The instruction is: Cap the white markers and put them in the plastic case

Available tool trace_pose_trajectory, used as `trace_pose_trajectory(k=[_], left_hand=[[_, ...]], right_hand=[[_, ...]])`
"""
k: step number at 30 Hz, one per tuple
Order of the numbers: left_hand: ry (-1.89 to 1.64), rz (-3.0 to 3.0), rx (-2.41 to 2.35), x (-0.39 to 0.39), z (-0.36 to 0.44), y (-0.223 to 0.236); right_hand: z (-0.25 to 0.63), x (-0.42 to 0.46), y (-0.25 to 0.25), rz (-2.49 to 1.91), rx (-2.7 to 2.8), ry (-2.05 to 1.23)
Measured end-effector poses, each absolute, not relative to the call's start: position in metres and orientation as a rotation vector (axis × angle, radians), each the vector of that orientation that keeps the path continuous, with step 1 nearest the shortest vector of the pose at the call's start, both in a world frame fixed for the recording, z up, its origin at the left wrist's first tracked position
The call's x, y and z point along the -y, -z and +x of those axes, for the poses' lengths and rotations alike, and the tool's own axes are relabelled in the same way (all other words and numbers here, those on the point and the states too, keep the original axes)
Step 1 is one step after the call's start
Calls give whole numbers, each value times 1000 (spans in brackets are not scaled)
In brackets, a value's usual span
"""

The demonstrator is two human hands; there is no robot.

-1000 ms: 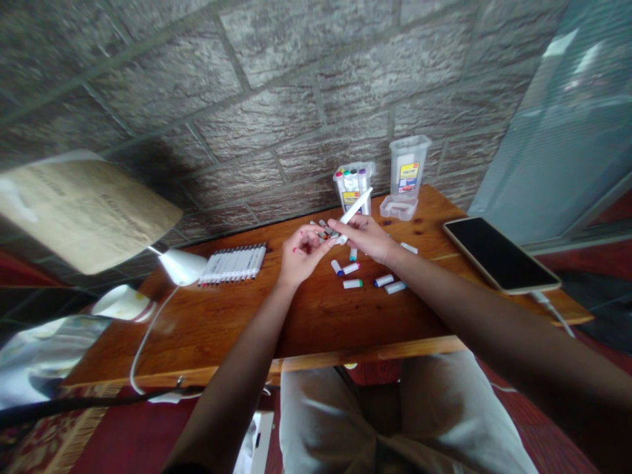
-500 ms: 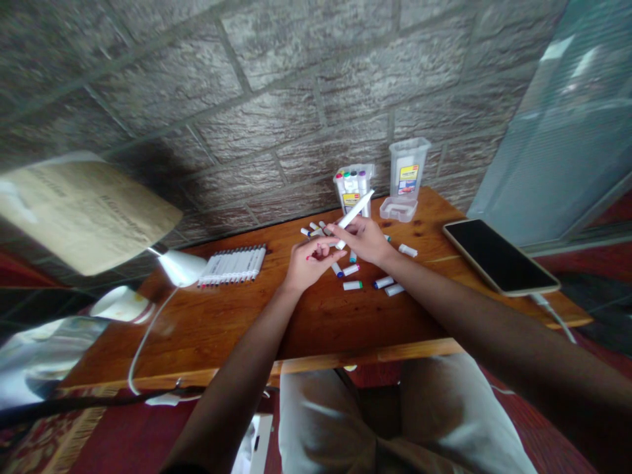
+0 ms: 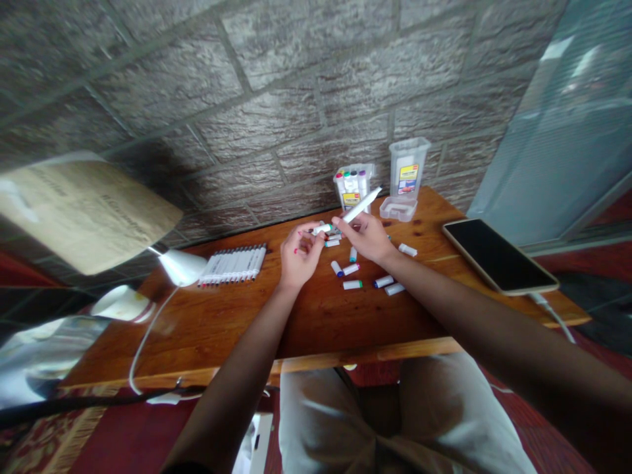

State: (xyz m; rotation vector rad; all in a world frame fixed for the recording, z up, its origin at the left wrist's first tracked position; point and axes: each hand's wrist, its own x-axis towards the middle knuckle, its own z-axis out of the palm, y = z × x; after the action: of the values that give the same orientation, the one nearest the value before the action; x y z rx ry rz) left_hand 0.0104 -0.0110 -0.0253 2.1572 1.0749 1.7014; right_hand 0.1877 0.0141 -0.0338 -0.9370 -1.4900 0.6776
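My right hand (image 3: 368, 237) is closed round a white marker (image 3: 363, 205), which tilts up to the right. Between the thumb and fingers of my left hand (image 3: 299, 253) sits a short white marker cap with a green end (image 3: 322, 228), just left of the marker and apart from it. Below and around both hands, several loose caps lie on the wooden table, among them a green-ended cap (image 3: 352, 284), a blue-ended cap (image 3: 337, 268) and a pink-ended cap (image 3: 351, 269). Part of the pile behind my fingers is hidden.
A row of white markers (image 3: 232, 264) lies to the left, near a lamp (image 3: 89, 210) and a paper cup (image 3: 122, 304). At the back stand a clear case with capped markers (image 3: 351, 187) and an open clear case (image 3: 409, 168). A phone (image 3: 501, 255) with a cable lies right.
My left hand was at the marker's lower end; it has drawn away to the left and now holds the green-ended cap. The marker in my right hand has shifted slightly up and right.
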Motion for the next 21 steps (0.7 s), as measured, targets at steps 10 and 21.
trace_pose_trajectory(k=[10, 21], left_hand=[[-1568, 2114, -1017, 5, 10, 35], [-1599, 2118, -1062, 0, 7, 34]], right_hand=[[191, -15, 30, -1077, 1415, -588], [191, -18, 34, -983, 1501, -584]])
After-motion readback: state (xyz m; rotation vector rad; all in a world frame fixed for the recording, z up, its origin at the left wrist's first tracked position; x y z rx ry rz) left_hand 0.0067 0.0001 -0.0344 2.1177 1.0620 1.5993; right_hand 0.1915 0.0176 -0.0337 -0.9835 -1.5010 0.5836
